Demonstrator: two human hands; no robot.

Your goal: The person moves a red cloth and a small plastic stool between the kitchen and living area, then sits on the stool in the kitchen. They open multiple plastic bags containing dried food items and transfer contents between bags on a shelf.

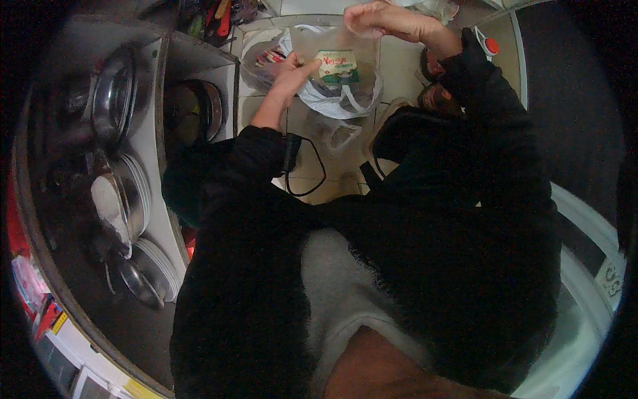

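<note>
My left hand (292, 78) is closed at the side of a translucent plastic bag (312, 40), its thumb at the edge of a cream-and-green label or packet (337, 72) with red lettering. I cannot tell whether that piece lies inside the bag or is part of it. Higher up and to the right, my right hand (385, 21) has its fingers curled together near the bag's upper corner; what they pinch is hard to make out. Below the hands, a white carrier bag (325, 105) slumps on the tiled floor, and small red-and-white packages (271, 57) show through at its left.
Shelves on the left hold a steel bowl (116, 96), stacked plates (159, 269) and a steel pan (139, 282). Dark jars (438, 100) and a red-capped container (491, 46) stand at the right. A thin clear bag (342, 136) lies on the floor near my feet.
</note>
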